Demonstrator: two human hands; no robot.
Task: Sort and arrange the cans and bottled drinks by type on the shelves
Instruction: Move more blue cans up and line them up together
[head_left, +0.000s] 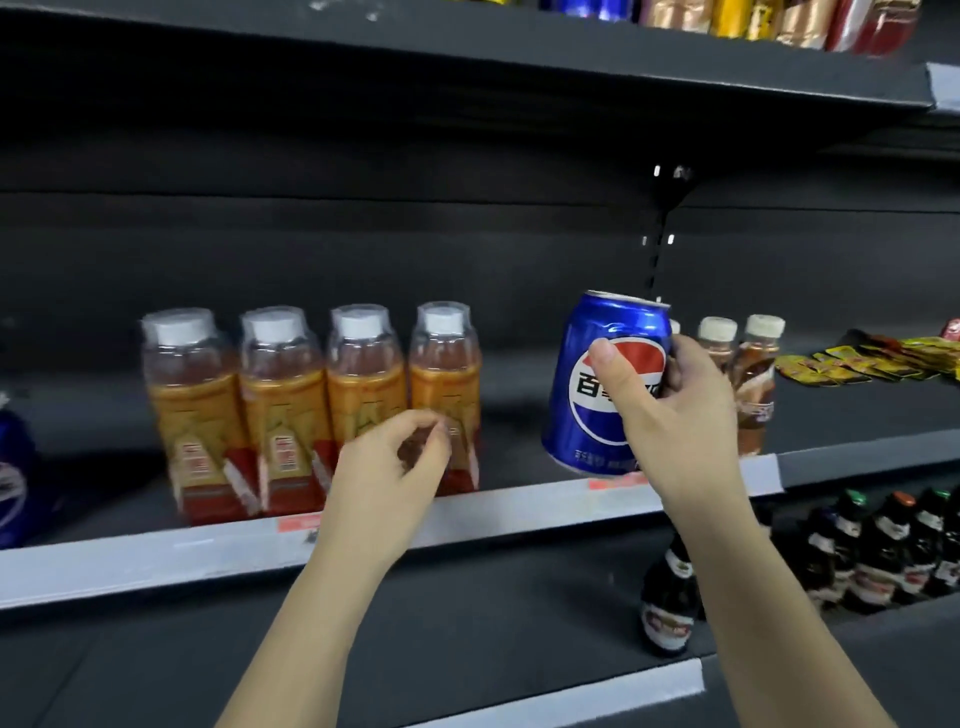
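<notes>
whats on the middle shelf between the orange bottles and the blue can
Nothing stands there: in the head view, the shelf between the four orange bottles and the blue can, held by the right hand, is bare.

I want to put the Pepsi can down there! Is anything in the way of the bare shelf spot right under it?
Nothing visible. The right hand holds the Pepsi can over bare shelf, between the orange tea bottles and brown bottles.
</notes>
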